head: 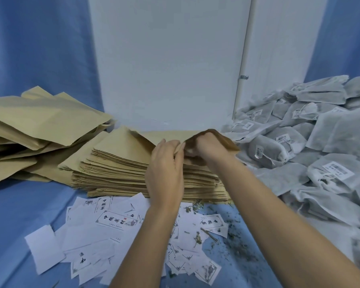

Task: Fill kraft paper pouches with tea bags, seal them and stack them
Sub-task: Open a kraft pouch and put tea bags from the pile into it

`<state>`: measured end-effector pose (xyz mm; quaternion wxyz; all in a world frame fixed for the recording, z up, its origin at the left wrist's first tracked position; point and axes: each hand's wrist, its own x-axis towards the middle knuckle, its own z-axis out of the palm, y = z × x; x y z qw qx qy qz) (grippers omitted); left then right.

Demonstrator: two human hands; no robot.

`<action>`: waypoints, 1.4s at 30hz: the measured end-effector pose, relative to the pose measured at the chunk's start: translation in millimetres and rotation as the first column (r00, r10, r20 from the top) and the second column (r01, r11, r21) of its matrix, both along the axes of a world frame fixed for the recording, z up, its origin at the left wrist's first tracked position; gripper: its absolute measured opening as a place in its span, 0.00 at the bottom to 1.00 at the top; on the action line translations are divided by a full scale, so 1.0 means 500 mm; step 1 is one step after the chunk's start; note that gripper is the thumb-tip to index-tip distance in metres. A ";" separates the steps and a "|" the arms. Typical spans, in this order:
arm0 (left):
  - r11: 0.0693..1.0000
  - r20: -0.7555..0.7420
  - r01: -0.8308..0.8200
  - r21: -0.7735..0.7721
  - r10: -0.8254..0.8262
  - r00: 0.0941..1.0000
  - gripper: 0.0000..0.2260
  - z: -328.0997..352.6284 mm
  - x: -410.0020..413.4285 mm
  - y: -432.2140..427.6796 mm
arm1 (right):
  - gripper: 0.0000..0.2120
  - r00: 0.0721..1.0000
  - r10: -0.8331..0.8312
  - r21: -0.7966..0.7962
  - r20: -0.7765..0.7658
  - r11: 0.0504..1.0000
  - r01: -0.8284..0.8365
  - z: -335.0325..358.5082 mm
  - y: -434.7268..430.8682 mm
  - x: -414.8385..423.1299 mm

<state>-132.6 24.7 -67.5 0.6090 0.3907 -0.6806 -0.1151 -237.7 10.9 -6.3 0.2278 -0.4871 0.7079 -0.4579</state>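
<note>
Kraft-brown loose pouches lie heaped at far left, their edges overlapping a squared stack of flat pouches at centre. Over the stack's right half, the left hand pinches the lifted mouth edge of the top pouch with curled fingers. The right hand, touching it, grips the same mouth. White labels printed 中国茶 litter the blue cloth in front, with bare cloth at lower left. Grey tea bags pile up at right, their tag print too small to read.
</note>
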 end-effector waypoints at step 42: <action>0.992 -0.277 0.093 0.090 -0.065 0.959 0.14 0.020 -0.099 -0.013 | 0.28 0.525 -0.543 -0.085 -0.656 0.744 0.663 -0.101 0.067 -0.268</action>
